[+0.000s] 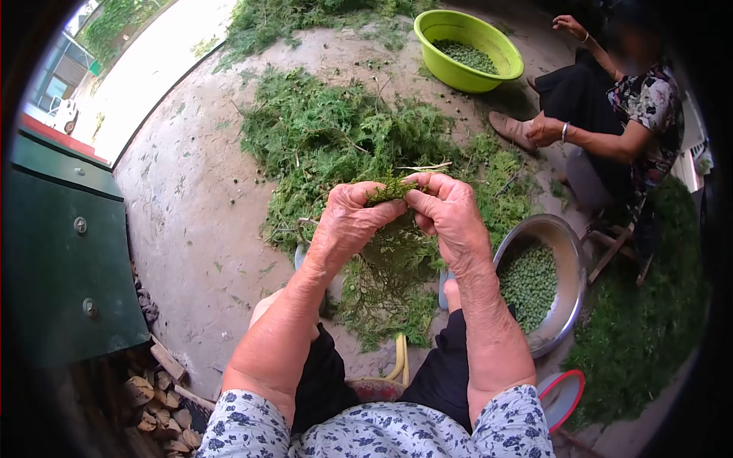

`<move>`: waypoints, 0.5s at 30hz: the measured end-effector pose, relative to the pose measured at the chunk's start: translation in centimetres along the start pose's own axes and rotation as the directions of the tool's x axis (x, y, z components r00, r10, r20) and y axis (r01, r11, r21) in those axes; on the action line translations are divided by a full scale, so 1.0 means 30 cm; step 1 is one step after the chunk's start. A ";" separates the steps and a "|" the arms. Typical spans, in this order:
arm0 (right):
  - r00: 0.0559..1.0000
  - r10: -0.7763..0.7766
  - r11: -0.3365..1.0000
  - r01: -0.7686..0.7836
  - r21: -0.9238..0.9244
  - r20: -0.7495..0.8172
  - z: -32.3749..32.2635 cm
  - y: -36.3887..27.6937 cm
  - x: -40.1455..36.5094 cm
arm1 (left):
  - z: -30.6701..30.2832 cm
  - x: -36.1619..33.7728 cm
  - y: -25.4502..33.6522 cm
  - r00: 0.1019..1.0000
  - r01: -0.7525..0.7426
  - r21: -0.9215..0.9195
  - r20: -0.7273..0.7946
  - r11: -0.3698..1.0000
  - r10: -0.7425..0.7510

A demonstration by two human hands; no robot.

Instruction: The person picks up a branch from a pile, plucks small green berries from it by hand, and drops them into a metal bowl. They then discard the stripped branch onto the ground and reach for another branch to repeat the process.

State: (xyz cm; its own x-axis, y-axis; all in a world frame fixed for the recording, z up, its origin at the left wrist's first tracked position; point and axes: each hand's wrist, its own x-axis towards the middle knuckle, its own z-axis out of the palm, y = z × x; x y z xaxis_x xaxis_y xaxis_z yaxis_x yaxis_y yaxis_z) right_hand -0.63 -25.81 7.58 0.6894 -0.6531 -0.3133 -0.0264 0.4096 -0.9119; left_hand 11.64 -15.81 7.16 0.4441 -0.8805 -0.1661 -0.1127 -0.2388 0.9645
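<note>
Both hands meet in front of me over a heap of cut greenery. My left hand pinches one side of a small green conifer sprig. From the other side, my right hand grips the same sprig with thumb and fingers. Whether a berry sits between the right fingertips is hidden. Below and beyond the hands spreads the pile of leafy conifer branches. A metal basin holding many small green berries stands beside my right forearm.
A lime-green tub with more green berries is at the back. Another person sits at the right. Dark green metal panel and chopped wood lie to the left. A red-rimmed white object is near my right elbow.
</note>
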 end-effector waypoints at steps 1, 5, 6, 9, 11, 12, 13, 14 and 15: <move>0.998 0.031 0.996 -0.035 0.084 0.051 -0.006 0.004 0.004 | -0.004 0.001 -0.002 0.999 0.040 -0.155 0.018 0.987 -0.037; 0.986 0.062 0.960 -0.101 0.262 0.153 -0.009 0.019 0.010 | -0.007 0.004 0.001 0.998 0.063 -0.442 0.040 0.895 -0.050; 0.986 0.061 0.959 -0.100 0.263 0.153 -0.012 0.018 0.011 | -0.012 0.003 0.004 0.993 0.114 -0.466 0.065 0.877 -0.095; 0.989 0.034 0.842 -0.107 0.528 0.146 -0.047 0.010 0.023 | -0.025 -0.002 0.026 0.987 0.158 -0.675 0.080 0.720 -0.142; 0.997 -0.039 0.825 -0.007 0.566 0.070 -0.075 0.004 0.033 | -0.034 0.006 0.006 0.987 0.151 -0.702 0.069 0.696 -0.146; 0.997 -0.066 0.819 0.030 0.573 0.042 -0.083 -0.006 0.036 | -0.037 0.011 0.003 0.984 0.134 -0.754 0.025 0.643 -0.175; 0.997 -0.081 0.836 0.058 0.545 0.018 -0.076 -0.033 0.027 | -0.038 0.014 0.001 0.978 0.111 -0.802 -0.016 0.586 -0.208; 0.997 -0.081 0.842 0.062 0.536 0.012 -0.071 -0.046 0.021 | -0.036 0.016 0.000 0.971 0.091 -0.819 -0.055 0.567 -0.234; 0.997 -0.082 0.848 0.067 0.526 0.005 -0.067 -0.051 0.016 | -0.042 0.021 -0.014 0.971 0.086 -0.818 -0.059 0.569 -0.232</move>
State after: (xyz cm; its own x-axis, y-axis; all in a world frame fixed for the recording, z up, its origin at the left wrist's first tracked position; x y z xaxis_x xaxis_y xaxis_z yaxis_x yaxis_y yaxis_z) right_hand -1.71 -28.05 8.29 0.6931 -0.6810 -0.2364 0.4042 0.6387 -0.6547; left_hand 13.09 -15.76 6.91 0.5096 -0.7754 -0.3730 0.7015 0.1233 0.7020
